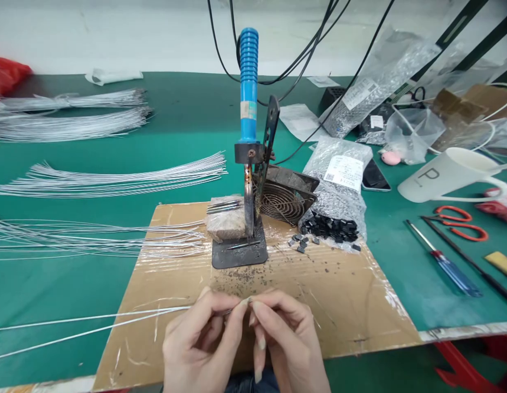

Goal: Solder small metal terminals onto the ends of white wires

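My left hand (204, 338) is closed in a pinch on thin white wires (142, 313), two strands of which run off to the left edge. Against its fingertips, my right hand (288, 338) pinches too; whatever lies between those fingers is hidden. Beyond the hands a blue-handled soldering iron (249, 82) stands upright in a clamp, tip down, over a black base plate (239, 257). Beside the tip sits a pale block (226, 222) with several short metal-coloured pieces on top. Small black parts (330, 227) spill from the mouth of a clear plastic bag (339, 164).
Under the hands lies a cardboard sheet (188, 349) on the green table. Bundles of white wire (114, 177) lie left. A fan (284, 199) leans behind the iron. To the right are a white mug (445, 177), a screwdriver (449, 267), orange-handled scissors (468, 232) and a phone (375, 176).
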Available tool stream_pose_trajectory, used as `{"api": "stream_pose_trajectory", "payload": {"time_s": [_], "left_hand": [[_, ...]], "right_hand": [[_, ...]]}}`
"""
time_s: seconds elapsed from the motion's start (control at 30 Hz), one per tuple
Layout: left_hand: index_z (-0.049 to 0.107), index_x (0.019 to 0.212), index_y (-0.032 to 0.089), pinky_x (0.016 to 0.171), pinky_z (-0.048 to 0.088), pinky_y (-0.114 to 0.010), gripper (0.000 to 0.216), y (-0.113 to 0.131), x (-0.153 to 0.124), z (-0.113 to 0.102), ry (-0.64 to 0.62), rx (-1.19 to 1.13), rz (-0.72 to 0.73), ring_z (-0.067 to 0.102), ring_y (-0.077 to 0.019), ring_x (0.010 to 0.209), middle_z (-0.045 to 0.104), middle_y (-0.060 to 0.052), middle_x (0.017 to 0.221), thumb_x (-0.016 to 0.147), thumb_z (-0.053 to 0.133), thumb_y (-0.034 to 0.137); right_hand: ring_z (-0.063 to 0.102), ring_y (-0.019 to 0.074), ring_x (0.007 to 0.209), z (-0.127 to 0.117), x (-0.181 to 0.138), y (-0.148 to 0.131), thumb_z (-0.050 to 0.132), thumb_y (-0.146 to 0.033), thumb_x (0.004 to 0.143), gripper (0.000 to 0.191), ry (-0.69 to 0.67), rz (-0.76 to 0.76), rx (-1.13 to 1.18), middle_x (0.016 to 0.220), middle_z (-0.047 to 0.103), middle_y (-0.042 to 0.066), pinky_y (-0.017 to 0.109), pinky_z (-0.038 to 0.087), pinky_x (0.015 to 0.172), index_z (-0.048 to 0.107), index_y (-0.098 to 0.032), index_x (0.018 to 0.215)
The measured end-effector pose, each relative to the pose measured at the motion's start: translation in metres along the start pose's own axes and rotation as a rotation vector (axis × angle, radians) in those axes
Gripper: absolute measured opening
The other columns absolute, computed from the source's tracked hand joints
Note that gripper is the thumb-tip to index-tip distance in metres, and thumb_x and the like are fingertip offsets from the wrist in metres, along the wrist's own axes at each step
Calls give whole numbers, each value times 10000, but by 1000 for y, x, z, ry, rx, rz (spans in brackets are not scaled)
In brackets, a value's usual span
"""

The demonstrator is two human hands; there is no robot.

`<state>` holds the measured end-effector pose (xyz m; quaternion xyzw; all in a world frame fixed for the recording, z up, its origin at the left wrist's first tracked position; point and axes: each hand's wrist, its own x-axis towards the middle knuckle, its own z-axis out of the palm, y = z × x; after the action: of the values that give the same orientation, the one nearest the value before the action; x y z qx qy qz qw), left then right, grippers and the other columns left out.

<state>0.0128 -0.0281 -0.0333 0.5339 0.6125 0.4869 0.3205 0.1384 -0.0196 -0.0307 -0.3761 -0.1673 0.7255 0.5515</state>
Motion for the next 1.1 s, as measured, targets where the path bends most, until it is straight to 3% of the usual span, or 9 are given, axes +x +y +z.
{"api": "stream_pose_trajectory", "payload": {"time_s": [0.1, 0.2, 0.3, 0.4, 0.57, 0.7, 0.8, 0.93, 1.1], "left_hand": [[724, 839, 262, 497, 523, -177, 88, 3, 4, -8, -75, 55, 15, 670, -126, 571, 717, 30, 699, 918, 725, 300], [701, 854, 259, 508, 503, -209, 92, 13, 15, -26, -181, 217, 125, 647, -125, 551, 713, 32, 699, 944, 686, 272], [646, 905, 260, 523, 458, -242, 88, 30, 32, -49, -270, 424, 358, 595, -112, 530, 666, 58, 680, 959, 634, 191], [616, 930, 253, 613, 442, -286, 76, 37, 54, -68, -241, 638, 585, 562, -131, 589, 642, 53, 702, 965, 606, 186], [663, 880, 248, 558, 411, -280, 103, 4, 105, -84, -169, 755, 504, 541, -128, 557, 652, 63, 689, 975, 635, 219], [695, 883, 220, 703, 501, -291, 111, -26, 131, -86, -168, 743, 562, 665, -160, 740, 728, 7, 830, 984, 653, 238], [730, 893, 205, 781, 488, -353, 122, -32, 135, -85, -180, 784, 674, 662, -210, 846, 740, -46, 926, 980, 646, 213], [742, 964, 183, 757, 471, -373, 140, -30, 145, -87, -146, 860, 779, 654, -210, 803, 753, -59, 898, 1005, 608, 180], [705, 1091, 162, 865, 567, -412, 142, -41, 205, -89, -98, 1015, 760, 706, -222, 943, 752, -58, 1007, 1040, 590, 229]], "right_hand": [[546, 31, 381, -1, 0, -4, 881, -418, 827, 244, -11, 11, -30, 655, 662, -7, 101, 452, 358, 844, -178, 807], [611, 60, 412, -14, 0, -15, 836, -465, 870, 290, 24, -65, -89, 706, 691, 14, 126, 506, 397, 855, -176, 882], [633, 91, 500, -36, 2, -28, 796, -436, 913, 259, 86, -218, -132, 742, 712, 38, 153, 554, 436, 862, -186, 925], [623, 114, 541, -56, 4, -34, 782, -399, 929, 221, 113, -282, -167, 754, 721, 55, 173, 569, 425, 864, -194, 923], [603, 108, 485, -52, 3, -36, 852, -424, 856, 234, 181, -258, -177, 710, 706, 43, 183, 554, 392, 854, -192, 828], [586, 94, 444, -38, 1, -39, 901, -452, 789, 272, 245, -217, -174, 679, 689, 25, 185, 543, 390, 840, -187, 776], [582, 99, 451, -36, 1, -39, 915, -461, 766, 278, 255, -222, -182, 698, 688, 26, 193, 529, 373, 837, -194, 762], [580, 104, 470, -39, 4, -37, 927, -452, 754, 268, 248, -248, -185, 730, 696, 33, 203, 531, 376, 834, -201, 757], [590, 107, 473, -51, 9, -31, 884, -418, 818, 225, 203, -262, -189, 730, 697, 41, 200, 537, 378, 841, -199, 789]]}}
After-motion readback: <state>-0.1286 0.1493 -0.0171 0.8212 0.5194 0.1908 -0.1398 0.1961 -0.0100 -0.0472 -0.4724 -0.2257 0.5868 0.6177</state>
